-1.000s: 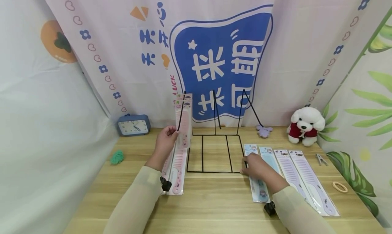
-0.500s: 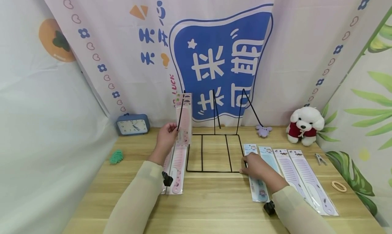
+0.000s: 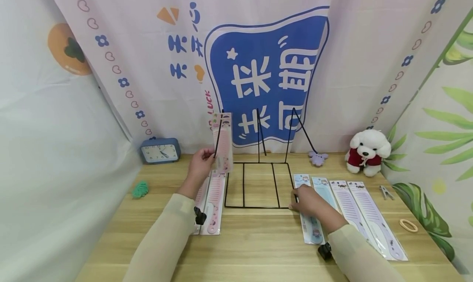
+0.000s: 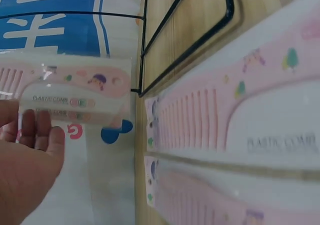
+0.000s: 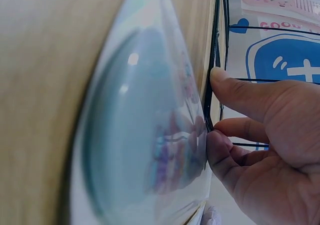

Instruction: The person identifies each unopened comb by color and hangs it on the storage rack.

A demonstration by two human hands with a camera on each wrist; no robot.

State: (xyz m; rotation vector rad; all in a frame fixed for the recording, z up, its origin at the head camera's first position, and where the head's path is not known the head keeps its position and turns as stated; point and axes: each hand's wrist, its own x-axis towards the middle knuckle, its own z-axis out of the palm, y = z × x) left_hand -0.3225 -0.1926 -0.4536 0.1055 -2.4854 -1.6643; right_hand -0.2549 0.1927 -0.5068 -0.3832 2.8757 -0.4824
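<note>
Pink combs in clear packages [image 3: 223, 144] hang on the left prong of a black wire display rack [image 3: 258, 207]. At least two overlap, as the left wrist view shows. My left hand [image 3: 201, 163] pinches the hanging packages at their left edge, close to the prong's tip; its fingers [image 4: 42, 130] curl at the plastic. My right hand [image 3: 308, 200] grips the rack's front right base corner, its thumb and fingers round the wire in the right wrist view. Beneath it lies a packaged blue comb [image 5: 130, 135]. Two more packaged pink combs [image 3: 213, 208] lie below my left hand.
Another packaged blue comb [image 3: 325, 191] and two purple ones [image 3: 377, 220] lie to the right. Around them are a grey clip [image 3: 386, 192], a wooden ring [image 3: 409, 225], a white plush dog [image 3: 369, 150] and a purple toy [image 3: 318, 158]. A blue clock [image 3: 160, 151] and green coil [image 3: 140, 189] stand left.
The front pink comb package has shifted up and back, now overlapping the one behind more closely. My left hand has moved slightly with it; my right hand stays on the rack.
</note>
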